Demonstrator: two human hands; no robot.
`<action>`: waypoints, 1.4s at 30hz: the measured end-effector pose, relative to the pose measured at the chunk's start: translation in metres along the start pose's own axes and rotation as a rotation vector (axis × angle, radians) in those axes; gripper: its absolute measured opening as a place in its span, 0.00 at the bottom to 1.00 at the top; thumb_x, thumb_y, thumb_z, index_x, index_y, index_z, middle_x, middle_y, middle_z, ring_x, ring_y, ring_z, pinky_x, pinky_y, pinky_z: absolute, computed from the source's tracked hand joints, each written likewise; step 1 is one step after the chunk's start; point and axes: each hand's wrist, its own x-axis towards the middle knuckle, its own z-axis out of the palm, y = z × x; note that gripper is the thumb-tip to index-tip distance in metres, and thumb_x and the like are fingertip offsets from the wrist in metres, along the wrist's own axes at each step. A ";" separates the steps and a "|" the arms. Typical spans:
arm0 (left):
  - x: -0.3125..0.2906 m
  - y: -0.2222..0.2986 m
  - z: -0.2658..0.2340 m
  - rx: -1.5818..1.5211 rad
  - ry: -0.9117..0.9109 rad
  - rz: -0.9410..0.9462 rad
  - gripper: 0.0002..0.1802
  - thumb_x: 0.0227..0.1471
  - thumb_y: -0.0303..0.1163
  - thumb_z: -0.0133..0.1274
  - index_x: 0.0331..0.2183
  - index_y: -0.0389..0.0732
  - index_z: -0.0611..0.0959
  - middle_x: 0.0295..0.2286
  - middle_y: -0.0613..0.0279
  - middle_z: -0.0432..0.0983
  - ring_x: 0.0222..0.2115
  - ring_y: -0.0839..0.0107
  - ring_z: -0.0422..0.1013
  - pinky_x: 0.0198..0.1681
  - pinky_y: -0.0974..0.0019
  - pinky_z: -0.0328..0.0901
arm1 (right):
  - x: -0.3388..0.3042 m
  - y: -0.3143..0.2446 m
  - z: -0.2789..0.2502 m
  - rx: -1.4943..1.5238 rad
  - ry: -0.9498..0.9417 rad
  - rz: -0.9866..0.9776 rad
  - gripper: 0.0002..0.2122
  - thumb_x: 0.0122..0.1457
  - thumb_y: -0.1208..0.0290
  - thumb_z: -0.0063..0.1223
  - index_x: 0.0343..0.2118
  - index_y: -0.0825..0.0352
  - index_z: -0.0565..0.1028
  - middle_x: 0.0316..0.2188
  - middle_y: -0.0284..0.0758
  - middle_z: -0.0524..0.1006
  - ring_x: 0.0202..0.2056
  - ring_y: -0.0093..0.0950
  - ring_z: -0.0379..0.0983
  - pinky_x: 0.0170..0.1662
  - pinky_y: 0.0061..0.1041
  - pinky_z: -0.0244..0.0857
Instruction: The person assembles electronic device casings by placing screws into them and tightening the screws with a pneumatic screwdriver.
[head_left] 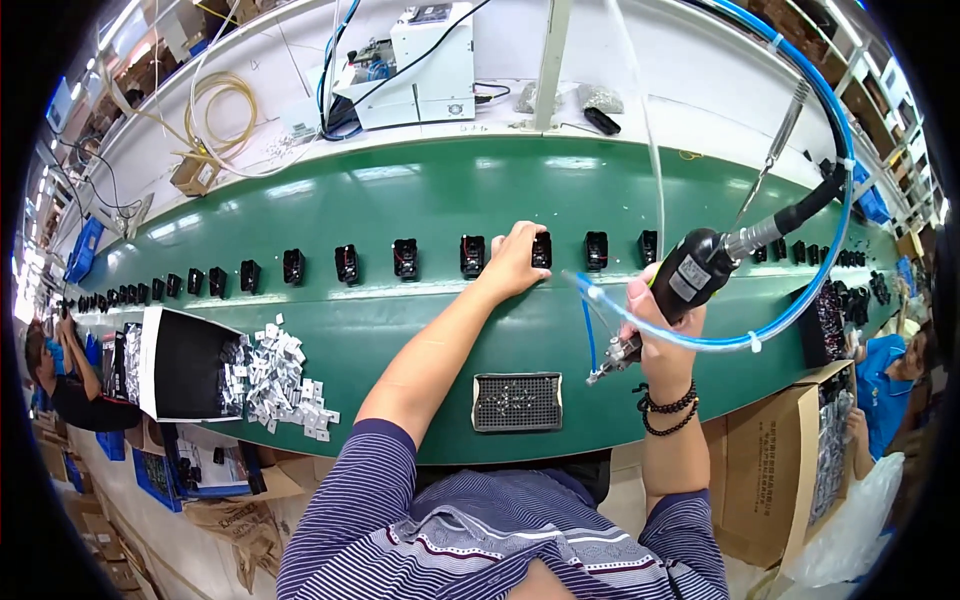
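Note:
My left hand reaches across the green work table, its thumb and fingers closed around a small black plastic housing in a long row. Another black housing with a red wire stands just left of that hand. To the right, my right hand is wrapped around a black power screwdriver held tilted above the table. A blue air hose loops around it. Below and between my arms lies a dark perforated screw tray with small shiny pieces scattered on it.
At left, a white box lies on its side beside a heap of small metal plates. A white machine stands on the back shelf. Cartons flank the table at lower right. Co-workers sit at both ends.

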 end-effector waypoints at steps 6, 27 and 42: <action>0.002 0.038 -0.006 0.251 0.082 0.168 0.47 0.38 0.43 0.74 0.58 0.43 0.70 0.54 0.57 0.69 0.58 0.58 0.65 0.61 0.47 0.52 | -0.001 -0.006 -0.025 -0.060 0.056 0.018 0.06 0.55 0.79 0.63 0.35 0.70 0.77 0.20 0.31 0.76 0.15 0.19 0.68 0.19 0.16 0.64; -0.150 0.040 -0.020 -0.289 -0.054 0.160 0.43 0.39 0.42 0.72 0.58 0.45 0.73 0.49 0.60 0.73 0.48 0.62 0.69 0.53 0.59 0.54 | 0.008 -0.004 0.054 0.002 -0.113 0.057 0.06 0.62 0.78 0.58 0.39 0.70 0.73 0.22 0.32 0.74 0.16 0.20 0.69 0.20 0.16 0.64; -0.182 0.044 -0.025 -0.168 0.066 0.130 0.44 0.36 0.46 0.75 0.55 0.46 0.75 0.47 0.62 0.75 0.44 0.62 0.70 0.52 0.59 0.54 | -0.006 0.064 0.085 0.080 -0.113 -0.033 0.06 0.65 0.77 0.56 0.42 0.71 0.72 0.22 0.33 0.73 0.17 0.20 0.68 0.22 0.17 0.65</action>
